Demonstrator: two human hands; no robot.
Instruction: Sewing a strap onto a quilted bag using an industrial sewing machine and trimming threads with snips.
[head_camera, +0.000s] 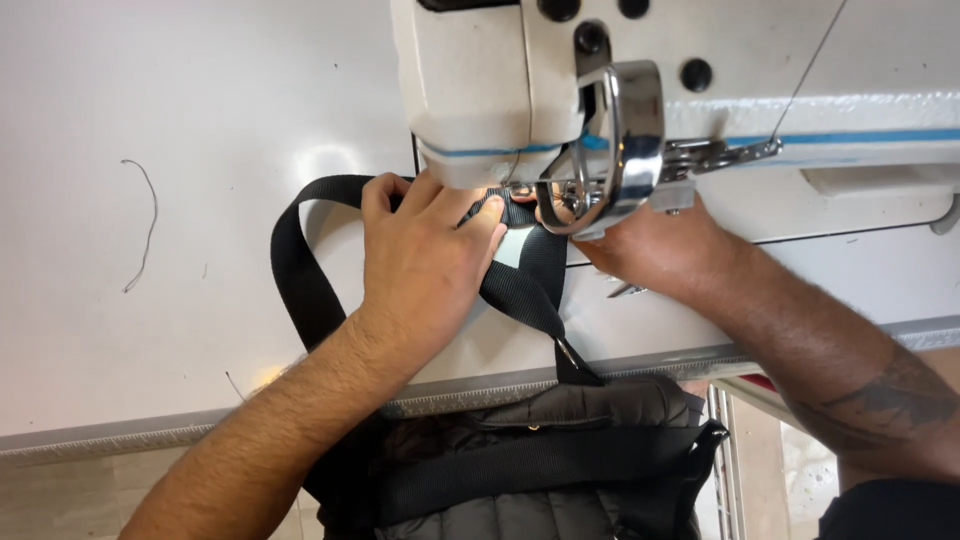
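Note:
A black webbing strap (300, 270) loops across the white table and runs under the head of a white sewing machine (500, 90). My left hand (425, 260) lies flat on the strap, fingers pressing it down just in front of the needle area. My right hand (650, 245) is under the machine's arm, fingers partly hidden behind the chrome guard (625, 140), holding the strap near the presser foot. The strap hangs down to a black padded bag (540, 460) at the table's front edge.
The white table top (150, 330) stretches to the left, with a loose dark thread (145, 225) lying on it. A metal trim runs along the front edge (120, 437). A thin thread (805, 75) slants across the machine's body.

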